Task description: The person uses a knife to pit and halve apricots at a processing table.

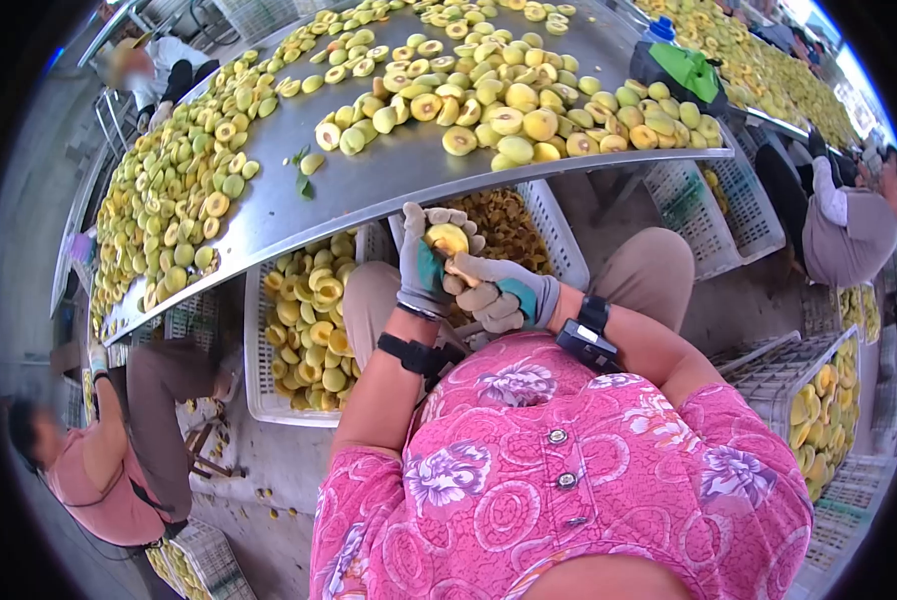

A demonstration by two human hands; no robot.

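Observation:
My left hand (pixel 420 265), in a grey and teal work glove, is closed around a yellow peach half (pixel 446 238), with the cut side partly showing. My right hand (pixel 503 292), gloved the same way, is closed, its fingertips up against the fruit's lower edge. Whatever it grips, if anything, is hidden by the fingers. Both hands are in front of my body, just below the table's near edge. Beneath and behind them stands a white crate (pixel 560 235) of brownish pits and scraps. To the left, another white crate (pixel 293 412) holds hollowed yellow halves.
A metal table (pixel 368 180) carries heaps of halved peaches (pixel 498 95) and a few leaves (pixel 304 185). Co-workers sit at the left (pixel 108 470) and right (pixel 848 235). More crates (pixel 693 215) stand right of my knees. A green bag (pixel 686 70) lies on the table's far right.

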